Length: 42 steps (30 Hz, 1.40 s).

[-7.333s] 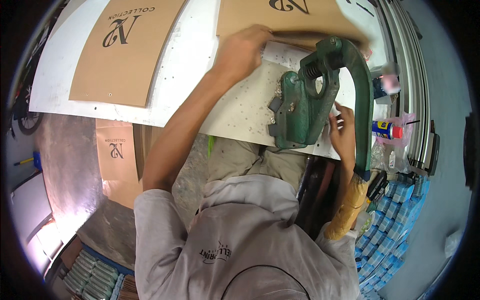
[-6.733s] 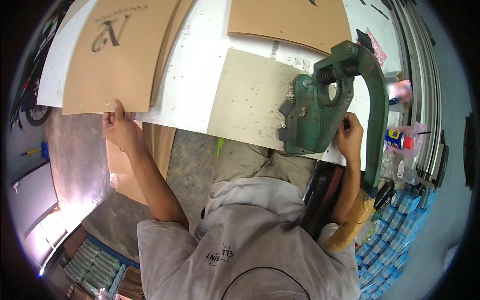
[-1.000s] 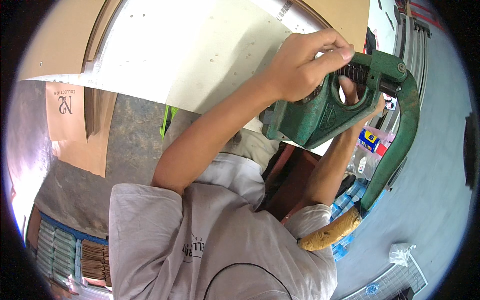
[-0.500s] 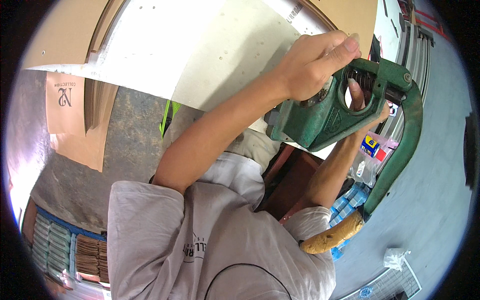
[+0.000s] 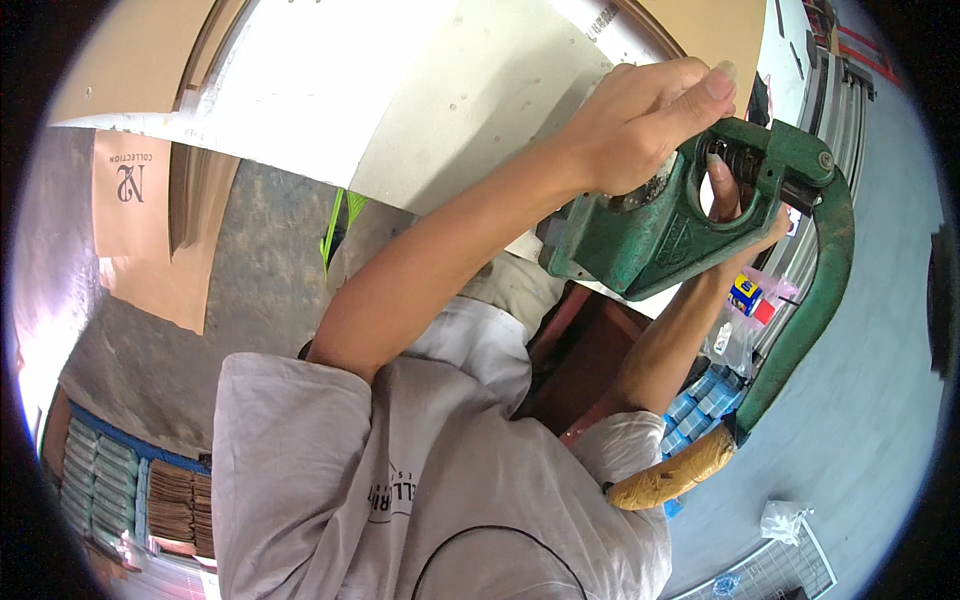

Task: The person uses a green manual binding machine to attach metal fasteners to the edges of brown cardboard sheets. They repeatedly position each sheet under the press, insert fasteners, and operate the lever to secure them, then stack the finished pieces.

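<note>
Presently, I list: green press [image 5: 650,240], at the white table's [image 5: 300,80] near edge; left hand [image 5: 650,120], curled over it, hold unclear; right hand [image 5: 768,238], one finger inside its opening, grip hidden. Hazard: dropped lever [image 5: 832,290] pinching that finger.

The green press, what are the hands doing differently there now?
The left hand let go of the brown sheet and moved right, to the green press. The right hand went from beside the press to behind it, one finger showing through. The brown sheet stayed on the table.
</note>
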### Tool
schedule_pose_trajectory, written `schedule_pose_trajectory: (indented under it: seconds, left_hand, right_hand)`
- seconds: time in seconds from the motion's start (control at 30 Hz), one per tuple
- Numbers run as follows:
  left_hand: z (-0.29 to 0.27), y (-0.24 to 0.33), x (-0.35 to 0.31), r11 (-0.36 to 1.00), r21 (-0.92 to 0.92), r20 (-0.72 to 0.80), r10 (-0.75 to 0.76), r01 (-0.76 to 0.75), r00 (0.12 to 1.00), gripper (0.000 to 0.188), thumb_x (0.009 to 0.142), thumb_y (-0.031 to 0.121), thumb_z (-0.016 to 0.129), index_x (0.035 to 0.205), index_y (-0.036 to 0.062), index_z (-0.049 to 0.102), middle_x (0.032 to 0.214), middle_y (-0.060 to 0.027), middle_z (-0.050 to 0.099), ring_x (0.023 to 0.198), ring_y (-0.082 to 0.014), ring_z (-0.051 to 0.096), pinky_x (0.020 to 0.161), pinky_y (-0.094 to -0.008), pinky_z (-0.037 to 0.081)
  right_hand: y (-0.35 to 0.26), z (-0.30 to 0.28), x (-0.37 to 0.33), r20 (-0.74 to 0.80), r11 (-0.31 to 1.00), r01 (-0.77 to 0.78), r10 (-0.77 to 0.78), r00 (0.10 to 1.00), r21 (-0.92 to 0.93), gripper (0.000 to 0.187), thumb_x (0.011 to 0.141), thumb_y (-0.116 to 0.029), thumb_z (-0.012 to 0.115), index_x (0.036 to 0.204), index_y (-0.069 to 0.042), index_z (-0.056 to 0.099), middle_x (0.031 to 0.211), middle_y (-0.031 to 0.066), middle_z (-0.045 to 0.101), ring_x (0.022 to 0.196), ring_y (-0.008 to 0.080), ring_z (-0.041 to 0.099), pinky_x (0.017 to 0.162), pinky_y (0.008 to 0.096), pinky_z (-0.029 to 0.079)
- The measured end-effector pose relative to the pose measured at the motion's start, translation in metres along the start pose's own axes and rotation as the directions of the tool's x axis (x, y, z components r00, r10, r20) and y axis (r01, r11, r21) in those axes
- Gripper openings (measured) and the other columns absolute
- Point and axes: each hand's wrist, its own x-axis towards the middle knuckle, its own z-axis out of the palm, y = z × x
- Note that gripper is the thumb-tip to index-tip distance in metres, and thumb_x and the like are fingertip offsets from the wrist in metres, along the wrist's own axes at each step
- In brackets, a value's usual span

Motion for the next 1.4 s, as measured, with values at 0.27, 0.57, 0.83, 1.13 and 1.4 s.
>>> schedule_pose_trajectory:
  seconds: [0.27, 0.57, 0.83, 1.13, 1.4]
  left_hand:
    - [-0.008, 0.006, 0.0, 0.997, 0.076, 0.106, -0.021, 0.013, 0.994, 0.073, 0.112, 0.052, 0.026, 0.113, -0.0092, 0.066, 0.111, -0.02, 0.071, 0.112, -0.0279, 0.067, 0.105, -0.0376, 0.047]
    - [-0.008, 0.013, -0.002, 0.991, 0.101, 0.082, -0.094, 0.086, 0.992, 0.069, 0.111, 0.053, 0.031, 0.11, -0.005, 0.068, 0.107, -0.0173, 0.072, 0.104, -0.0265, 0.067, 0.096, -0.0349, 0.048]
    - [-0.006, 0.013, -0.001, 0.989, 0.137, 0.053, -0.071, 0.063, 0.996, 0.07, 0.109, 0.056, 0.035, 0.109, -0.004, 0.069, 0.104, -0.0158, 0.073, 0.098, -0.0253, 0.067, 0.089, -0.0355, 0.05]
    - [-0.012, 0.005, 0.001, 0.99, 0.137, 0.172, 0.016, -0.04, 0.985, 0.064, 0.109, 0.05, 0.034, 0.122, -0.0062, 0.062, 0.123, -0.019, 0.07, 0.119, -0.028, 0.065, 0.106, -0.0385, 0.046]
    - [0.0, 0.007, 0.006, 0.997, 0.032, 0.166, 0.064, -0.071, 0.984, 0.061, 0.106, 0.047, 0.042, 0.12, -0.0091, 0.061, 0.127, -0.0231, 0.068, 0.118, -0.0268, 0.063, 0.106, -0.0386, 0.044]
  right_hand:
    - [0.006, -0.002, -0.004, -0.015, 0.999, -0.053, 0.053, 0.998, 0.006, 0.042, 0.07, -0.011, 0.095, 0.104, 0.005, 0.076, 0.092, 0.0103, 0.078, 0.08, 0.0157, 0.072, 0.073, 0.0285, 0.057]
    - [0.001, -0.001, -0.004, -0.008, 0.995, -0.08, 0.08, 0.997, 0.058, 0.04, 0.072, -0.004, 0.092, 0.108, 0.005, 0.076, 0.094, 0.012, 0.078, 0.082, 0.0185, 0.072, 0.079, 0.0317, 0.058]
    - [-0.001, -0.007, -0.001, 0.049, 0.975, -0.023, 0.035, 0.998, -0.221, 0.038, 0.072, -0.008, 0.092, 0.104, 0.006, 0.076, 0.09, 0.0098, 0.078, 0.074, 0.0175, 0.072, 0.074, 0.0294, 0.059]
    - [0.004, -0.012, -0.008, -0.001, 0.99, -0.141, 0.141, 0.99, 0.003, 0.042, 0.069, -0.007, 0.096, 0.104, 0.004, 0.076, 0.097, 0.0089, 0.078, 0.085, 0.0174, 0.074, 0.079, 0.0315, 0.06]
    - [-0.016, 0.0, -0.006, 0.07, 0.96, -0.257, 0.251, 0.966, 0.112, 0.048, 0.072, -0.006, 0.095, 0.114, 0.002, 0.072, 0.109, 0.0103, 0.077, 0.096, 0.0179, 0.073, 0.086, 0.0333, 0.06]
